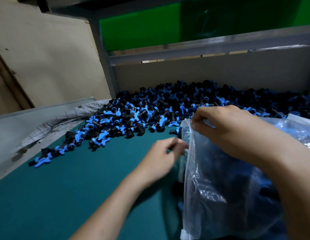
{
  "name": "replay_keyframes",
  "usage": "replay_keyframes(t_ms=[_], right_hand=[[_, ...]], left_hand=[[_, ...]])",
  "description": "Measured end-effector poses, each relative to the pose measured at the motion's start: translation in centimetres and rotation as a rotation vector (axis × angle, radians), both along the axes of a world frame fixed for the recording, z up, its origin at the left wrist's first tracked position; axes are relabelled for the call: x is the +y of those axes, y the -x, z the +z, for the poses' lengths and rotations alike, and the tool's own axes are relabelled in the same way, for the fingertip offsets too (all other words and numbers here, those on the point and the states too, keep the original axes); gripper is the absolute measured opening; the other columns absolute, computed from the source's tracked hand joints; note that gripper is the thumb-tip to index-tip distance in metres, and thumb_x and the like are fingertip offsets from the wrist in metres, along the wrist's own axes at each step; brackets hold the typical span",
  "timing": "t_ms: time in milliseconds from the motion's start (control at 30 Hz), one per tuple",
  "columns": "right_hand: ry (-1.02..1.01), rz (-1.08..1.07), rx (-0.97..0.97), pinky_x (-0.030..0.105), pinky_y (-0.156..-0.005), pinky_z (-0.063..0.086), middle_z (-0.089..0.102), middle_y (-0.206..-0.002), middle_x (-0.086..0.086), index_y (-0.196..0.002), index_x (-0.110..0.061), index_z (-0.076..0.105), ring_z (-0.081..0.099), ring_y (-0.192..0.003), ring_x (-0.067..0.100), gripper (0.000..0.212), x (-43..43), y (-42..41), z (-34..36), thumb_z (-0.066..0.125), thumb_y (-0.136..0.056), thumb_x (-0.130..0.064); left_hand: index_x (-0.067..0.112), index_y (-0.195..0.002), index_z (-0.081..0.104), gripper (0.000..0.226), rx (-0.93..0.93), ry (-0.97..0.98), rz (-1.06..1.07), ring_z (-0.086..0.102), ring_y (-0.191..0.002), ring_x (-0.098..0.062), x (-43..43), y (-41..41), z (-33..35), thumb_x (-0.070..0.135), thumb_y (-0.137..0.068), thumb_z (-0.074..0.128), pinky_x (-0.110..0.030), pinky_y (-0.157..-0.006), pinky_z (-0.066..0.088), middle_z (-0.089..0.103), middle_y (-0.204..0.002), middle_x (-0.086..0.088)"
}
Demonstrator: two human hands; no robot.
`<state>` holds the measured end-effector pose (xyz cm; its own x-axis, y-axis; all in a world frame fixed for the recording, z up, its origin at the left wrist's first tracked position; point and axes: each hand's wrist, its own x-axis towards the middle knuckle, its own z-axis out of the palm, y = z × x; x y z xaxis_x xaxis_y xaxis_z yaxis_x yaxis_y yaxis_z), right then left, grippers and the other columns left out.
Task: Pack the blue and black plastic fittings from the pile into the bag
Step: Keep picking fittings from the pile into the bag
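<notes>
Head cam: the pile (168, 108) of fittings sprawls across the middle of the frame, over the back of the green mat (72, 191), with a trail of strays running to the lower left. The clear bag (220, 184) sits lower right with its mouth facing left and dark fittings showing through the plastic. The right hand (225, 125) pinches the top of the bag's rim, thumb and fingers clamped on it. The left hand (161, 158) is right at the mouth, but it's blurry, so can't tell whether its fingers hold anything. A checked cloth (64, 118) lies bunched at the left.
</notes>
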<state>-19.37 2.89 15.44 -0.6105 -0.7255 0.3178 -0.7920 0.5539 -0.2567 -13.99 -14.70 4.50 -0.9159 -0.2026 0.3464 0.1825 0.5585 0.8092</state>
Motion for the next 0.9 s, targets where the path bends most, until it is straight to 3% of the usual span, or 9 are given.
replay_keyframes(t_ms=[33,100,167,267,400,500,600,767,900], right_hand=[[-0.003,0.007,-0.009,0.039,-0.079,0.050,0.063,-0.091,-0.012,-0.098,-0.031,0.059,0.057,-0.090,0.019,0.018,0.0,0.0,0.1,0.047,-0.098,-0.043],[-0.009,0.015,-0.030,0.040,-0.081,0.051,0.064,-0.094,-0.010,-0.099,-0.031,0.060,0.058,-0.094,0.020,0.019,-0.1,0.0,0.1,0.045,-0.098,-0.044],[-0.006,0.019,-0.049,0.041,-0.083,0.051,0.065,-0.098,-0.008,-0.100,-0.033,0.059,0.059,-0.098,0.023,0.020,-0.1,0.1,0.1,0.045,-0.097,-0.046],[-0.003,0.024,-0.056,0.042,-0.084,0.051,0.064,-0.098,-0.008,-0.100,-0.035,0.058,0.059,-0.098,0.026,0.020,-0.1,0.4,-0.1,0.044,-0.097,-0.048],[0.000,0.027,-0.063,0.042,-0.083,0.052,0.064,-0.096,-0.009,-0.099,-0.034,0.058,0.059,-0.095,0.024,0.019,-0.2,0.6,-0.3,0.044,-0.097,-0.047],[0.008,0.027,-0.074,0.042,-0.082,0.052,0.064,-0.095,-0.009,-0.097,-0.034,0.058,0.059,-0.094,0.023,0.019,-0.2,1.0,-0.4,0.045,-0.097,-0.047],[-0.001,0.027,-0.089,0.042,-0.082,0.052,0.064,-0.095,-0.009,-0.097,-0.035,0.058,0.059,-0.093,0.023,0.020,-0.3,1.1,-0.4,0.044,-0.097,-0.049],[-0.010,0.027,-0.092,0.043,-0.084,0.051,0.064,-0.097,-0.007,-0.099,-0.035,0.059,0.058,-0.095,0.025,0.021,-0.3,0.9,-0.3,0.043,-0.097,-0.049],[-0.021,0.021,-0.089,0.043,-0.085,0.051,0.064,-0.099,-0.007,-0.099,-0.034,0.059,0.058,-0.098,0.024,0.022,-0.3,0.8,-0.2,0.043,-0.097,-0.048]], left_hand=[[0.019,-0.109,0.070,0.020,-0.006,0.227,0.197,0.060,-0.101,-0.004,-2.2,0.1,-1.0,0.027,-0.100,0.054,-0.028,-0.094,0.046,0.070,-0.106,0.007],[0.021,-0.132,0.055,0.037,-0.187,0.619,0.594,0.042,-0.127,-0.019,-7.9,-0.7,-3.1,0.039,-0.101,0.046,-0.037,-0.108,0.032,0.053,-0.134,-0.002],[0.018,-0.146,0.036,0.056,-0.316,0.751,0.874,0.022,-0.142,-0.031,-13.1,-2.2,-5.0,0.046,-0.099,0.044,-0.047,-0.117,0.019,0.029,-0.152,-0.015],[0.017,-0.152,0.021,0.077,-0.395,0.755,1.085,0.007,-0.147,-0.041,-18.9,-3.8,-5.8,0.060,-0.093,0.046,-0.059,-0.117,0.008,0.011,-0.159,-0.021],[0.027,-0.155,0.014,0.088,-0.564,0.518,1.040,0.012,-0.146,-0.040,-21.9,-3.5,-5.9,0.073,-0.086,0.044,-0.059,-0.115,0.018,0.013,-0.161,-0.014],[0.031,-0.153,0.018,0.083,-0.519,0.417,0.958,0.044,-0.129,-0.041,-21.8,-2.6,-6.1,0.072,-0.086,0.046,-0.054,-0.105,0.039,0.031,-0.153,-0.017],[0.030,-0.145,0.031,0.073,-0.418,0.348,0.907,0.055,-0.115,-0.038,-20.8,-2.8,-6.1,0.065,-0.085,0.055,-0.049,-0.098,0.045,0.039,-0.147,-0.015],[0.029,-0.132,0.040,0.060,-0.334,0.361,0.763,0.056,-0.113,-0.030,-16.8,-3.3,-6.1,0.058,-0.084,0.061,-0.043,-0.097,0.045,0.047,-0.140,-0.005],[0.033,-0.128,0.038,0.051,-0.322,0.461,0.679,0.057,-0.107,-0.026,-13.5,-3.3,-6.2,0.059,-0.088,0.055,-0.042,-0.088,0.046,0.041,-0.140,0.004]])
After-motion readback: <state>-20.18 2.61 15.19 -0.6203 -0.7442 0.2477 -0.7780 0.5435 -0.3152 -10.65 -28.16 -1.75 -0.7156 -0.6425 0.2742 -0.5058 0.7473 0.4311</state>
